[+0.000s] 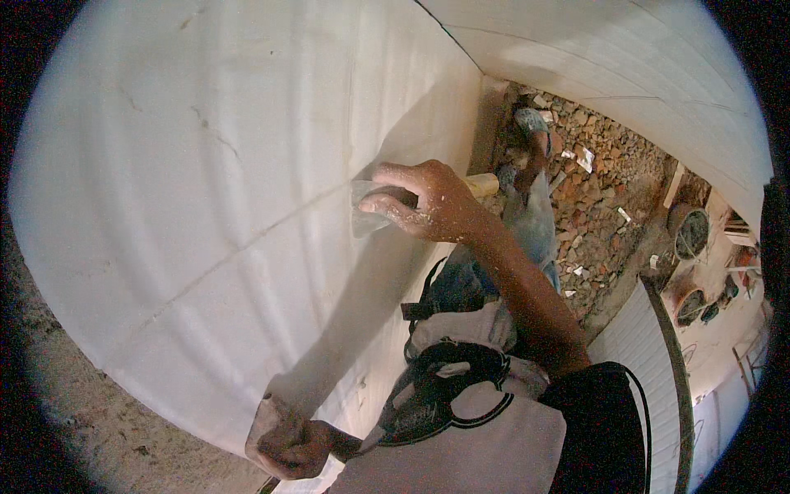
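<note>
My right hand (436,202) is closed around a putty knife (364,217) with a pale yellow handle. Its broad thin blade lies against the white wall (247,123), where a faint seam line runs down to the left. White specks dot the hand and fingers. Lower in the picture, close to the wall's bottom part, my left hand (296,449) is curled. A flat greyish-brown shape shows by its fingers, too dim to name. Both arms throw shadows on the wall.
Broken brick and rubble (601,173) cover the ground around my feet, beside a second pale wall (625,49). Over at the right stand a round bucket (691,230), another bucket (690,305) and a ribbed white sheet (646,354). Sandy ground (99,412) borders the wall at lower left.
</note>
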